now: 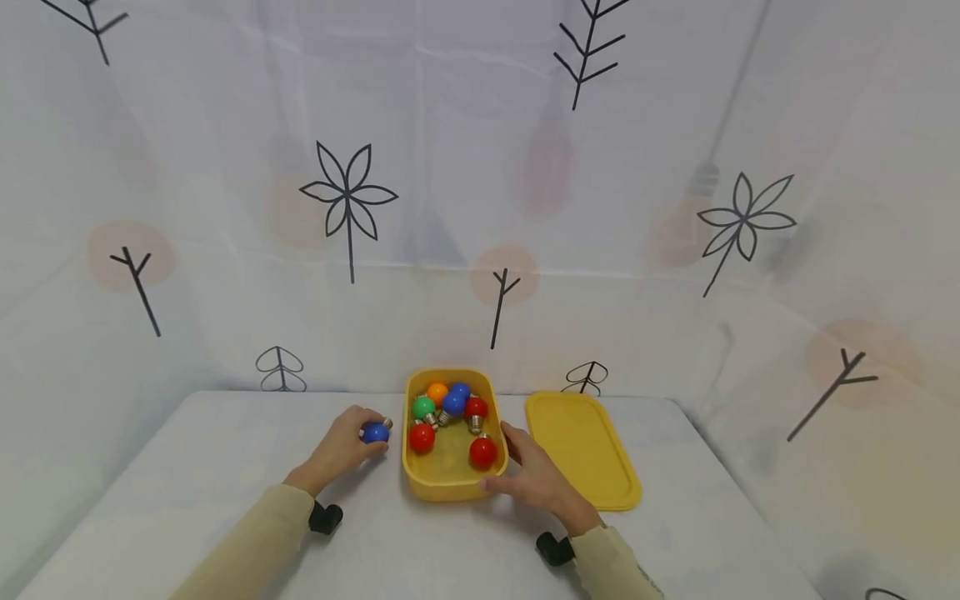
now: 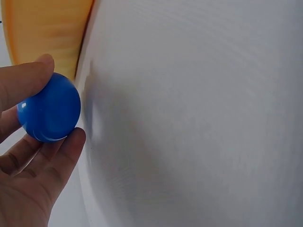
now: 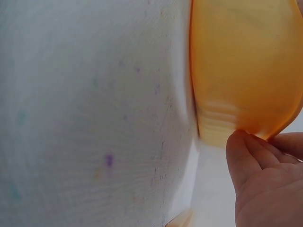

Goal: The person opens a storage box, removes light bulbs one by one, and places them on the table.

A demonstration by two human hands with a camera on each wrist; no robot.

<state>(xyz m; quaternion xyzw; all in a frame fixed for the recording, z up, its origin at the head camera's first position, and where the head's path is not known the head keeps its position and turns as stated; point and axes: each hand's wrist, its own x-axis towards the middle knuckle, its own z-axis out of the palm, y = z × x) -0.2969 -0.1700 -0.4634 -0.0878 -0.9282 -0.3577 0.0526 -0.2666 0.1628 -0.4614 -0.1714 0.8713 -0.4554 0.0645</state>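
Left of the yellow box, my left hand [image 1: 347, 443] pinches a blue light bulb [image 1: 376, 432] between thumb and fingers. Its metal base points up and to the right in the head view. Up close in the left wrist view, fingertips lie on both sides of the round blue bulb [image 2: 54, 111]. With fingers along the right wall and thumb at the near right corner, my right hand [image 1: 531, 471] holds the yellow box [image 1: 450, 492]. Inside are red bulbs [image 1: 483, 452], blue bulbs [image 1: 453, 404], a green bulb [image 1: 423, 407] and an orange bulb [image 1: 437, 393].
A flat yellow lid [image 1: 588, 450] lies on the white table [image 1: 420, 550], right of the box and beside my right hand. Behind the table hangs a white cloth [image 1: 450, 208] printed with plants.
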